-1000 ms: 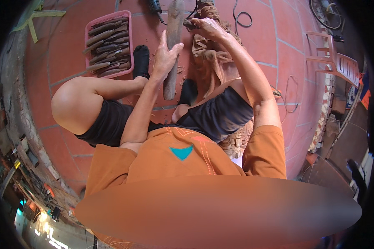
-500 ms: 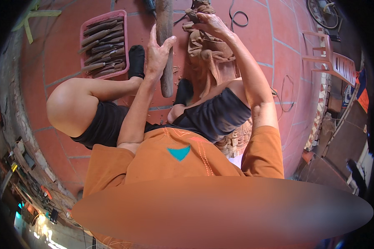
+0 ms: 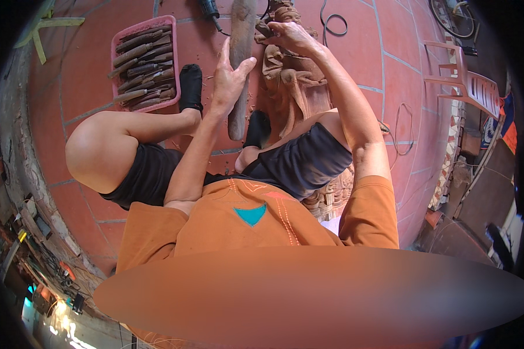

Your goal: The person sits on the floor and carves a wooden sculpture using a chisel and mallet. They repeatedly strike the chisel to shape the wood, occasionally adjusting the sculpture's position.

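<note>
My left hand point(image 3: 228, 84) is closed around a long, thick wooden club point(image 3: 240, 110), its thumb across the upper face. The club lies lengthwise before me, its rounded near end close to my foot. My right hand point(image 3: 294, 38) grips a chisel, whose brown wooden handle point(image 3: 263, 29) pokes out from the fingers toward the club; its blade is hidden. Under and around that hand is a reddish-brown carved wooden figure point(image 3: 297, 75) with deep folds, lying on the floor beside my right leg. More carved wood point(image 3: 329, 200) shows below my right thigh.
A pink tray point(image 3: 178, 64) of several wooden-handled chisels stands at left, beside my socked foot point(image 3: 191, 87). A corded power tool point(image 3: 208, 9) lies at the far edge, a black cable point(image 3: 335, 26) farther right. A pink plastic chair point(image 3: 463, 81) is at right. Wood chips dot the tiles.
The club and my left hand have shifted slightly right, toward the chisel handle, uncovering more of the power tool. My right hand has dropped slightly nearer me.
</note>
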Available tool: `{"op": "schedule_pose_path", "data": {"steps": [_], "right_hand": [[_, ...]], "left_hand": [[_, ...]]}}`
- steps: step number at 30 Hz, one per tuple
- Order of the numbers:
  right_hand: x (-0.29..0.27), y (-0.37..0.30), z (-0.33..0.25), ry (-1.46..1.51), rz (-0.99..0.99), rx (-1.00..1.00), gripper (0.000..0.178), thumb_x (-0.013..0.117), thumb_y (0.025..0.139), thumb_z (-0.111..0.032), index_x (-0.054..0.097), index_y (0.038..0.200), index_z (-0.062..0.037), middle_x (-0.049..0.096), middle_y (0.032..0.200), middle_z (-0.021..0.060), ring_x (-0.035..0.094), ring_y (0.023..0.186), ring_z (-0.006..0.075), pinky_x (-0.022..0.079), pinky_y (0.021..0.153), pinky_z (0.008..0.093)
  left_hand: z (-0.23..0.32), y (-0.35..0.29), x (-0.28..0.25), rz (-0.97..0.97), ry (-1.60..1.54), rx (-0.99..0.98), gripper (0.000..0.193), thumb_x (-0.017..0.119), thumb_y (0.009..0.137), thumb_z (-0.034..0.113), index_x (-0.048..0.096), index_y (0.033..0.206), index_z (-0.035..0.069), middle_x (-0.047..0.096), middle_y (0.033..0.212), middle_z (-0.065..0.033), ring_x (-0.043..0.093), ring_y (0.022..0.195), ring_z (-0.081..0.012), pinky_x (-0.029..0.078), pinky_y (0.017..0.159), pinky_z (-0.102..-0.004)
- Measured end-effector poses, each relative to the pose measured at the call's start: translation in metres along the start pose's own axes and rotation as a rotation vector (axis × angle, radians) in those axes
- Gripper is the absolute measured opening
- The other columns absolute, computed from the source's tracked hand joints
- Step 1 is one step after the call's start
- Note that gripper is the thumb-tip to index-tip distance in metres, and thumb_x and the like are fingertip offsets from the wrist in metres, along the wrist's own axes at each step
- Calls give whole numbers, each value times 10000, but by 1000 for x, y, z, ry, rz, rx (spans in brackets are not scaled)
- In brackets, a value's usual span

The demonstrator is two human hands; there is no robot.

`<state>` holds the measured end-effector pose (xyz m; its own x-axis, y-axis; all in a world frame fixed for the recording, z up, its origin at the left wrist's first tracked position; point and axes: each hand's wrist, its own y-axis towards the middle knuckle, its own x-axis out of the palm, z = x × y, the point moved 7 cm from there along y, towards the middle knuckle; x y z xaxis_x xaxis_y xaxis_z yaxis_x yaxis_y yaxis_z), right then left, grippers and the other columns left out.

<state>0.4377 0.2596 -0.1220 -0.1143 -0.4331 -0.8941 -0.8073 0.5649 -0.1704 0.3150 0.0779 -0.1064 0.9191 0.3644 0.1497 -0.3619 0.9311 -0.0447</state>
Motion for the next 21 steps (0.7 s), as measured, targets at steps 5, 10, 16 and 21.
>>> {"op": "schedule_pose_path", "data": {"steps": [5,10,16,21], "right_hand": [[2,-1,-2,0,79,-86,361,748,910,-349,609,1040,-42,667,817,196,659,770,384,483,690,468],[2,-2,-4,3,55,-72,366,746,911,-334,615,1091,-43,669,819,202,662,781,393,483,695,471],[-3,-2,-11,-8,35,-37,387,738,899,-372,644,1129,-76,709,905,212,684,875,415,505,750,500],[-37,-9,6,106,176,104,399,739,902,-409,651,1085,-66,705,875,192,691,827,380,517,743,463]], "left_hand": [[6,2,-8,-19,6,-16,728,709,961,175,334,1569,33,638,1037,-20,584,811,-59,501,670,-237],[10,0,-19,142,9,-61,730,714,951,182,351,1563,19,651,1006,-31,589,746,-66,502,622,-238],[3,4,-9,-77,-47,-132,698,717,941,198,397,1535,19,640,858,-8,579,642,-66,484,554,-237],[11,3,-20,46,-48,-50,766,717,945,219,324,1567,8,619,849,-9,568,654,-68,479,564,-235]]}}
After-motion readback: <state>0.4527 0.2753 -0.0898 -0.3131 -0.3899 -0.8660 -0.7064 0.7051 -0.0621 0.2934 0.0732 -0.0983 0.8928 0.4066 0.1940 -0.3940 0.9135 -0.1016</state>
